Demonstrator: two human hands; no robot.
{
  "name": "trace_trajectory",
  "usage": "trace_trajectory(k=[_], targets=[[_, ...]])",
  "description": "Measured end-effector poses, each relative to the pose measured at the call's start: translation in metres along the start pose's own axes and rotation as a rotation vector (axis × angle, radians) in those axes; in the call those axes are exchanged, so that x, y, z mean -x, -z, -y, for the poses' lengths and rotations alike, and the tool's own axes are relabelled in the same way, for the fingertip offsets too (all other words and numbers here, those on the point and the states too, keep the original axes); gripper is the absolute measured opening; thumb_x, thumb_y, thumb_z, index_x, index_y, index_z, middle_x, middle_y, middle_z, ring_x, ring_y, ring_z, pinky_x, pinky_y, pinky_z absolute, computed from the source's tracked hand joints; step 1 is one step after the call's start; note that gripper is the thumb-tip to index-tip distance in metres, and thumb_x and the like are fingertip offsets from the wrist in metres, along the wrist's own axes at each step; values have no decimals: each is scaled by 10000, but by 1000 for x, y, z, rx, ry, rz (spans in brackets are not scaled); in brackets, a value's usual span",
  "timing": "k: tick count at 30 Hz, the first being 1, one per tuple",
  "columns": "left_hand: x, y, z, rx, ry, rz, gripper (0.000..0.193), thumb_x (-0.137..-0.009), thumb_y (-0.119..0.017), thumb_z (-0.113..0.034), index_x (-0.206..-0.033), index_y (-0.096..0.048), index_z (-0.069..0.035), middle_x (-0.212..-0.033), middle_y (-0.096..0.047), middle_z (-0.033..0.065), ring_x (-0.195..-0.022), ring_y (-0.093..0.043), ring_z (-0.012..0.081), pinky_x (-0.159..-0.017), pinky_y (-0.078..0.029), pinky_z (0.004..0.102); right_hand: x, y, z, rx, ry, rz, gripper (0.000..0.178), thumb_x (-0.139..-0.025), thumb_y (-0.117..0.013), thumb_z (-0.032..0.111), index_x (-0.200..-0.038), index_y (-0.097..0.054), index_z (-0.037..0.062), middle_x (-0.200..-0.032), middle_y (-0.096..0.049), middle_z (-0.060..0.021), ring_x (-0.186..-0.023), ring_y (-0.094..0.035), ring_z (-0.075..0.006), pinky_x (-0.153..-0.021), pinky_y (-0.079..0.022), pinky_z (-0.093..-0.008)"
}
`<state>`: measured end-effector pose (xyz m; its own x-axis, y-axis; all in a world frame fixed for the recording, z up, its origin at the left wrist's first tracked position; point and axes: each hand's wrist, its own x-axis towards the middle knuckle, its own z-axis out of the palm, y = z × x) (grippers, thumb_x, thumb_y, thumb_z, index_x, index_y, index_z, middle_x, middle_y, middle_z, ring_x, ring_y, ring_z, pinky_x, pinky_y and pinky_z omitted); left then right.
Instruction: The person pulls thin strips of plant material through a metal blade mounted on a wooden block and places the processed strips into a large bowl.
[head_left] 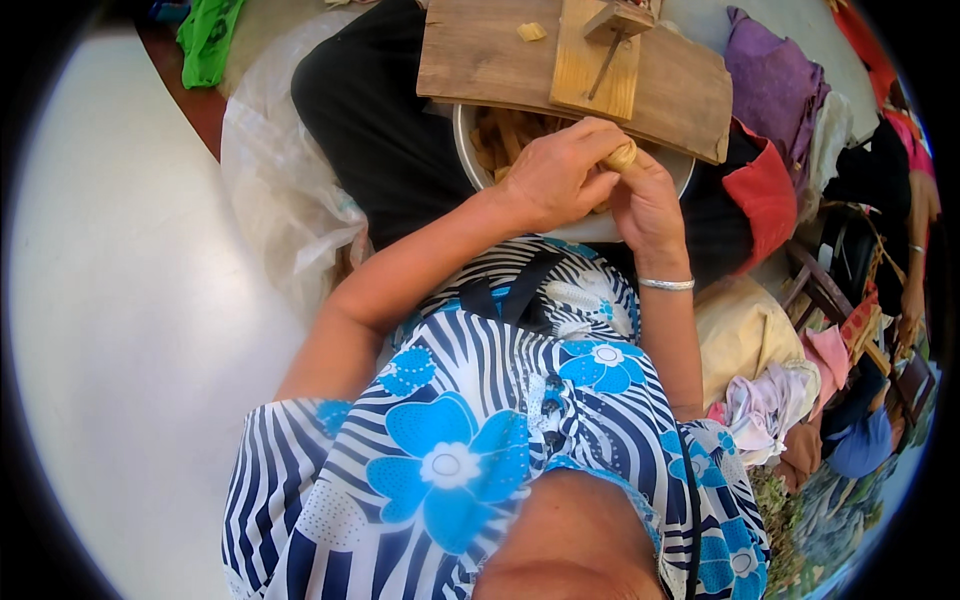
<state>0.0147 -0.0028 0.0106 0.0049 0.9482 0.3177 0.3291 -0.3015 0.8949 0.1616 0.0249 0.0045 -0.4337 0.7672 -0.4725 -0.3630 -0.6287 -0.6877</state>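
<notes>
A small tan piece (pixel 620 155), rounded and smooth like a peeled chunk of root or dough, sits pinched between both hands above the near rim of a metal bowl (pixel 683 172). Only its blunt, pale-brown end shows; the rest is hidden by fingers. The left hand (pixel 555 175) curls over it from the left, fingers bent and pressed together, thumb tucked under against the piece. The right hand (pixel 648 205) comes up from below, its fingers closed about the piece's lower side; a silver bangle (pixel 666 284) circles that wrist.

The bowl holds a heap of tan strips (pixel 505 135) of the same colour as the piece, seen on its left side beneath the board's near edge. A worn wooden board (pixel 480 55) lies across the bowl's far side, carrying a lighter wooden block (pixel 590 70) with a dark metal pin through it, and one small yellowish scrap (pixel 531 32) near its far edge. A black cloth (pixel 370 120) spreads under the bowl, with clear plastic sheeting (pixel 275 190) to its left and a heap of coloured clothes (pixel 775 85) to its right.
</notes>
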Motion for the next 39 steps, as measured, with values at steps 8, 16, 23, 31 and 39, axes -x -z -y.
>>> trace_trajectory(k=[8,16,23,31,39], targets=[[-20,7,4,27,401,143,211,-847,-601,-215,-925,-620,-19,-727,-617,142,-678,-602,286,-616,-472,361,1,-15,10,760,710,-237,106,-816,-632,-16,-903,-671,-62,-1190,-538,-82,-1001,-542,-149,-866,-426,-251],[11,38,13,12,424,163,98,-838,-618,-133,-881,-617,-44,-760,-619,128,-665,-609,249,-587,-470,314,0,3,11,608,560,-175,209,-851,-667,82,-1041,-675,-7,-1170,-557,-78,-1018,-533,-149,-882,-425,-252],[-7,38,7,-427,-117,166,84,-814,-629,-125,-886,-622,-82,-824,-621,78,-715,-605,272,-604,-486,330,-1,-10,59,953,452,-100,336,-887,-641,204,-1163,-617,13,-1008,-641,-74,-884,-587,-117,-757,-472,-235],[-28,54,-12,315,531,369,88,-913,-544,-106,-904,-588,-31,-744,-570,-8,-672,-494,41,-565,-410,205,-3,0,78,696,33,167,190,-826,-643,51,-1009,-639,-3,-786,-647,-23,-692,-608,-87,-664,-477,-208],[-66,71,23,264,459,252,167,-895,-563,-146,-964,-603,0,-759,-596,10,-741,-524,66,-671,-419,225,-37,-12,67,657,374,-81,130,-866,-618,81,-965,-645,1,-785,-627,-3,-671,-548,-67,-594,-442,-226]])
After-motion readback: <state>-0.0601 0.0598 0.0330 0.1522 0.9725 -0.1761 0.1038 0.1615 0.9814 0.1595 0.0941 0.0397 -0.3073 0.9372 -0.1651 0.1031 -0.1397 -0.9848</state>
